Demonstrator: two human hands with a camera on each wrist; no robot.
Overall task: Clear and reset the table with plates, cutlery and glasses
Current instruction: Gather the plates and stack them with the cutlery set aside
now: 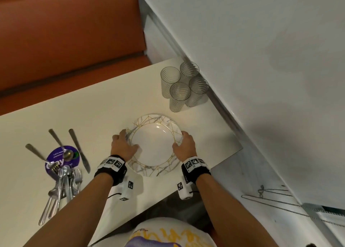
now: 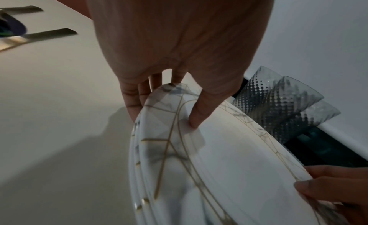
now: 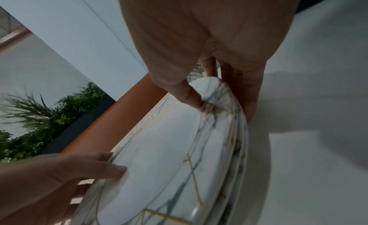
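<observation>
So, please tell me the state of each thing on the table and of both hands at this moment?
Stack of marble-patterned plates: gripped at both sides.
Left hand: grips the stack's left rim, thumb on top.
Right hand: grips the right rim, thumb on top.
Four ribbed glasses: upright, empty, clustered by the wall.
Cutlery pile: loose heap partly over a purple coaster.
Knife: lying flat beside the pile.

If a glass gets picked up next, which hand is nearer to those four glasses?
The right hand, probably. It holds the plate stack's rim on the side nearest the glasses, which stand beyond it by the wall. The left hand grips the opposite rim, towards the cutlery.
</observation>
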